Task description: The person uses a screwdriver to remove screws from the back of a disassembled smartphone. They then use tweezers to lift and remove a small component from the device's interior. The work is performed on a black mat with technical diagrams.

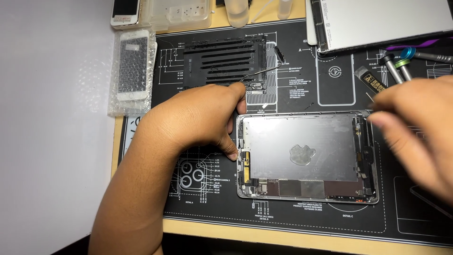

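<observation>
Tablet shell: an opened tablet shell (306, 158), screen off and bare metal inside, lies flat on the mat (283, 217), right of centre and near the viewer.
Left hand: the left hand (193, 120) rests on the mat just left of the shell, fingers curled, one fingertip touching the shell's left edge. Thumb and forefinger pinch thin tweezers (259, 74) that point far and right.
Right hand: the right hand (415, 127) hangs over the shell's far right corner, blurred. Its fingers are bunched; a thin metal tip shows just above them, but whether it is gripped I cannot tell.
Black panel: a black panel (222, 63) with long slots lies far of the left hand, well apart from the shell; the tweezers' tip reaches over its right edge.
Wrapped phone: a white phone in bubble wrap (132, 71) lies at the far left, on the mat's edge.
Screen: a detached screen (382, 21) lies at the far right.
Drivers: screwdrivers (398, 63) lie just near of that screen, far of the right hand.
Counter: the wooden counter (302, 238) shows along the mat's near edge.
</observation>
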